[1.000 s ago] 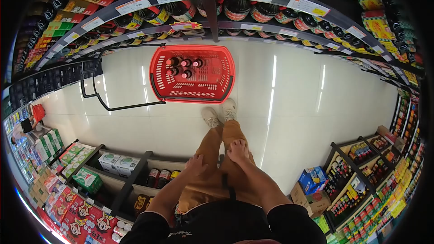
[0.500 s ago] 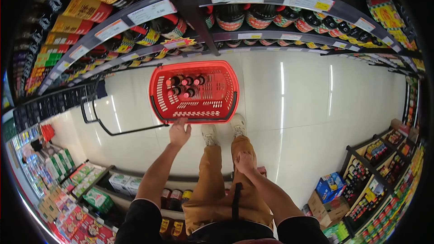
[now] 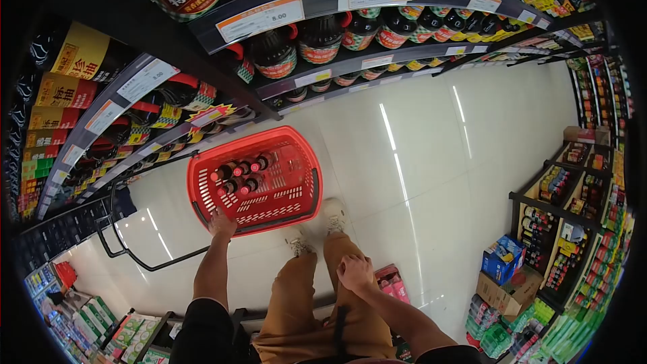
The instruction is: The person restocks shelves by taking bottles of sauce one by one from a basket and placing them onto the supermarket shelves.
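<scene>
A red plastic shopping basket (image 3: 306,152) stands on the floor in front of my feet. Inside it lie several dark bottles (image 3: 237,170) with red caps, grouped toward the left. My left hand (image 3: 222,222) is closed over the basket's near rim by its left corner, thumb to the right. The basket's long black pull handle (image 3: 182,261) extends out to the left, passing beside my wrist. My right hand (image 3: 355,273) rests on my right knee with its fingers loosely bent and nothing in it.
Shelves of soy-sauce-like bottles (image 3: 320,40) with price labels (image 3: 261,19) run along the far side. To the right are a low shelf unit (image 3: 539,222), a cardboard box (image 3: 507,290) and a blue carton (image 3: 503,258). Boxed goods (image 3: 131,334) stand at the lower left.
My view has turned, so the basket appears lower, farther left and tilted. My left hand has shifted toward the basket's left corner and onto its rim. My right hand stays on my knee.
</scene>
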The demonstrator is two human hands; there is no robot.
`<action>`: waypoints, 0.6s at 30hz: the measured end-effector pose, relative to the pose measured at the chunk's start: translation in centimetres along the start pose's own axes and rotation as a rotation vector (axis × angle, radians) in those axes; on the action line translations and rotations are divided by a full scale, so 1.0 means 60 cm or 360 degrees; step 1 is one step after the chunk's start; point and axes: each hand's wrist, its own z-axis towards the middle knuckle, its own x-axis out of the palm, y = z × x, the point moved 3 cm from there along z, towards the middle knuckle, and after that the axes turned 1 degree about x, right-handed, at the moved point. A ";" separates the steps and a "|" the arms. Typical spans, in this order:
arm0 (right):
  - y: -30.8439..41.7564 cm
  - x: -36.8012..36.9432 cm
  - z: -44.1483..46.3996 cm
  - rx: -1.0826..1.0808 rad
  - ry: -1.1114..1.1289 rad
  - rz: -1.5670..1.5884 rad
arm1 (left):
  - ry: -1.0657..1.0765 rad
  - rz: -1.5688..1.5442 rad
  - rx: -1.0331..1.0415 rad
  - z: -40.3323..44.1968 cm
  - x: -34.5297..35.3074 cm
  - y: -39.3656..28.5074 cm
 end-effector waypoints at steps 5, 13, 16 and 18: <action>-0.032 -0.009 -0.016 0.0059 -0.0205 0.0127 | 0.0167 -0.0047 -0.0151 0.017 0.011 -0.029; -0.066 -0.026 -0.031 0.0172 -0.0306 0.0116 | 0.0384 -0.0102 -0.0258 0.048 0.038 -0.065; -0.062 -0.026 -0.029 0.0165 -0.0327 0.0107 | 0.0425 -0.0066 -0.0163 0.069 0.063 -0.062; -0.059 -0.020 -0.027 0.0155 -0.0334 0.0119 | 0.0314 -0.0082 -0.0191 0.090 0.074 -0.054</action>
